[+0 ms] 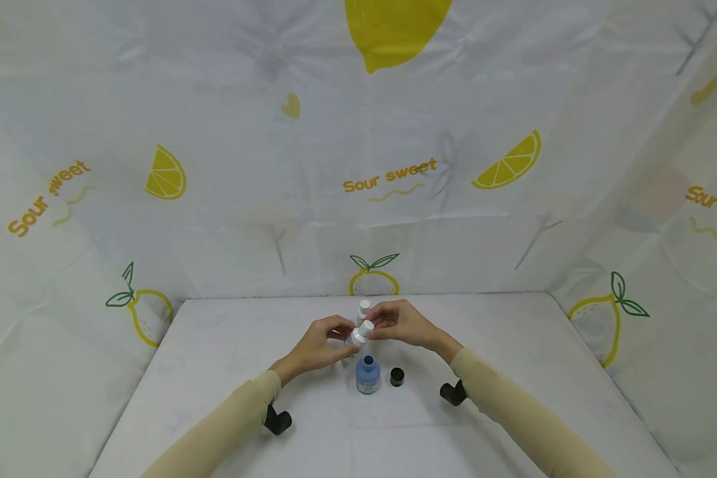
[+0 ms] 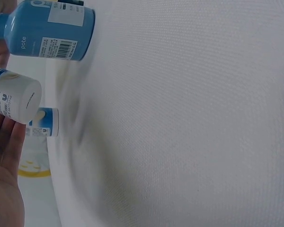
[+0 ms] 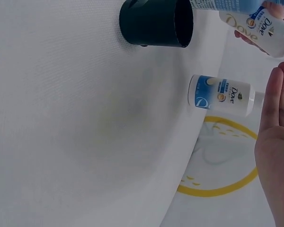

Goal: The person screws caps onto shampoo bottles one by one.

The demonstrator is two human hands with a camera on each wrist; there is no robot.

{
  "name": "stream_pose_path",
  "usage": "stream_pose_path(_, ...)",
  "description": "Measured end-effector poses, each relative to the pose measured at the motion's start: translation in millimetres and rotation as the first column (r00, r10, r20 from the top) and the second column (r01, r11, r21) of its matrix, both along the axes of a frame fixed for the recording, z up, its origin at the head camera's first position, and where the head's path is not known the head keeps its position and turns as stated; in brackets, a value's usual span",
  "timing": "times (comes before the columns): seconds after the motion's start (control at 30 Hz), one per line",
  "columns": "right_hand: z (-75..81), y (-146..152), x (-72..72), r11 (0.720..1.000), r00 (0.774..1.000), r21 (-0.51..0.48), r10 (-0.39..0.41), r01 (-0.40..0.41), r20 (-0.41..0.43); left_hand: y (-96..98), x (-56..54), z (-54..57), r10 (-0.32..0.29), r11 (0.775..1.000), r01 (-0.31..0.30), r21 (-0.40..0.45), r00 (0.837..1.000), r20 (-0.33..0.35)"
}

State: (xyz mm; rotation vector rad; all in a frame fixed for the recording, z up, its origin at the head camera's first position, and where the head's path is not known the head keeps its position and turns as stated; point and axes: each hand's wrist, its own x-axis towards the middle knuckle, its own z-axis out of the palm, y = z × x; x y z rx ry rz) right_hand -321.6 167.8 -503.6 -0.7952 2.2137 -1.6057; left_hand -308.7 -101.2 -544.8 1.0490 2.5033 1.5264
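Head view, held bottle: a small white plastic bottle (image 1: 355, 339) with a ridgeless white screw cap (image 1: 367, 327) leans cap-rightward between the hands, lifted so its base shows in the left wrist view.
Bottle's look: dark Dove lettering, pale gold script lower down.
Left hand (image 1: 322, 342): thumb and fingers wrapped partway round the bottle's body, gripping it.
Right hand (image 1: 401, 324): fingers at the white screw cap; I cannot tell whether they pinch it.
Blue bottle: a round-shouldered blue bottle (image 1: 367, 379), uncapped, stands upright just nearer than the held one.
Black cap: a dark hollow cylinder (image 1: 397, 377), opening upward, just right of the blue bottle.
Rear bottle: a white bottle with a blue lower band (image 3: 222, 95), capped and upright behind the hands.
Edges: the white cloth-covered table (image 1: 514, 345) ends near behind the rear bottle; its side edges lie well apart from the hands.
Open room: wide bare cloth on both sides.
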Motion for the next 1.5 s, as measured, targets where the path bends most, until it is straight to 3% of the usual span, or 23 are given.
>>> stream_pose_path(0.77, -3.3, -5.9, 4.6, 0.995, 0.996, 0.083, -0.048, 0.054, -0.073, 0.8, 3.1, -1.2, -0.008, 1.000, 0.008, -0.008, 1.000, 0.007)
stream_pose_path(1.5, -3.0, -6.6, 3.5, 0.993, 0.992, 0.094, -0.063, 0.073, -0.106, 2.4, -1.2, -2.8, -0.005, 1.000, 0.005, -0.002, 1.000, 0.005)
